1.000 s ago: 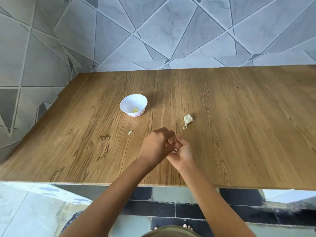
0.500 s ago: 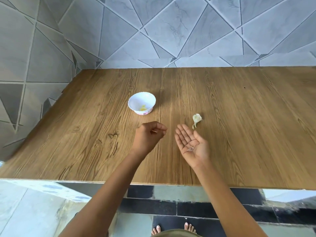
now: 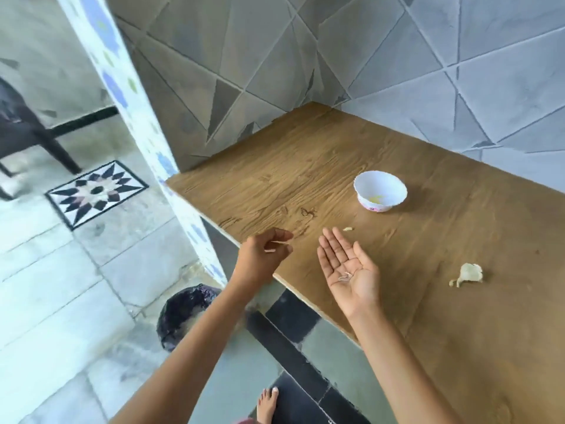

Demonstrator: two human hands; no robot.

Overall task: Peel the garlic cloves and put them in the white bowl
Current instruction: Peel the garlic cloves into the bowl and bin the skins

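The white bowl [image 3: 394,182] stands on the wooden table [image 3: 305,166] with something yellowish inside. A garlic piece [image 3: 467,273] with loose skin lies to the right of my hands, and a small pale scrap [image 3: 348,229] lies between the bowl and my right hand. My right hand [image 3: 348,270] is held flat, palm up, above the table, with thin bits of garlic skin [image 3: 345,276] lying on the palm. My left hand [image 3: 264,255] hovers at the table's near-left edge, fingers pinched on a thin pale sliver of garlic skin.
A bin lined with a dark bag [image 3: 183,313] stands on the floor below my left forearm, beside a patterned pillar [image 3: 146,127]. A dark chair [image 3: 27,130] is at far left. Tiled walls close the table's back and left. My bare foot [image 3: 267,402] shows below.
My hands came apart: the right opened palm up, the left drew away pinching a sliver. The view has swung left, showing the floor, the bin and the table's left edge.
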